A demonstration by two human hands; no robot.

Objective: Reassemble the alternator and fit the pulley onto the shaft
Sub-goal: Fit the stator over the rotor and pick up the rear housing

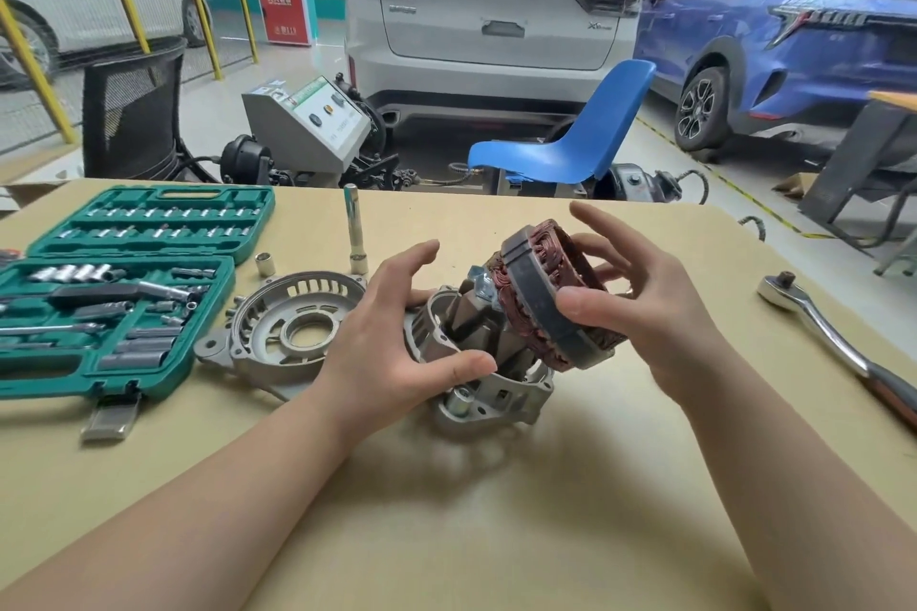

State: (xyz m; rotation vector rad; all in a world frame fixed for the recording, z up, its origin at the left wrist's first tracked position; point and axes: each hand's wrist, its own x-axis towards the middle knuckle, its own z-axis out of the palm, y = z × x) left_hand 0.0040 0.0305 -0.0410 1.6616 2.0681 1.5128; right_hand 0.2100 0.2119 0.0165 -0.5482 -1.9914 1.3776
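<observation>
At your far left the green socket case (114, 293) lies open on the worktop (446, 486), the loose end cover (288, 330) beside it. Your left hand (397, 337) is spread wide, fingers curved around the housing (491, 397) that stands mid-worktop with the rotor (471, 308) inside. Your right hand (650, 308) grips the stator (556, 293), tilted above the housing. The ratchet (838, 342) lies far right.

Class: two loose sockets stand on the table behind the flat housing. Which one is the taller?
The long socket, standing to the right; the short socket beside the green case is squat.
</observation>
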